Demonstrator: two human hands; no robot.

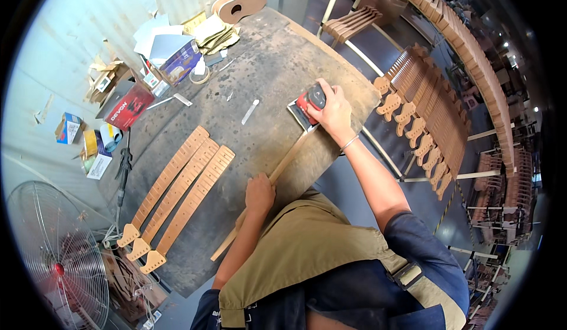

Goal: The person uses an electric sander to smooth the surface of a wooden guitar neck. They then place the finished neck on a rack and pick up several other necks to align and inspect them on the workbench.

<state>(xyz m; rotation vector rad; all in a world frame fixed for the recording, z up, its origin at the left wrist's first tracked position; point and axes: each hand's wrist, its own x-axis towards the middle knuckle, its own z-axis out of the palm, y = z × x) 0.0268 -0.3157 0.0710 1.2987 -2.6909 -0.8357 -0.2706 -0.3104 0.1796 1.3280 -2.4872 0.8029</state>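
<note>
My right hand [334, 112] is closed over a red and black electric sander [309, 102], near the table's right edge. The sander's flat pad meets the far end of a wooden guitar neck [289, 157], which lies slanted along the near edge of the table. Closer to my body, my left hand [260, 194] wraps round the middle of that neck, and its near end pokes out beyond my left forearm. To the left, three fretted guitar necks [189, 189] lie side by side, headstocks toward me.
A dark worktable [230, 147] carries a small metal strip [250, 112], a tape roll [199, 75], boxes [127, 106] and stacked sandpaper [216, 34]. A guitar body [239, 0] stands at the back. Racks of necks [428, 111] are on the right; a fan [58, 259] stands at left.
</note>
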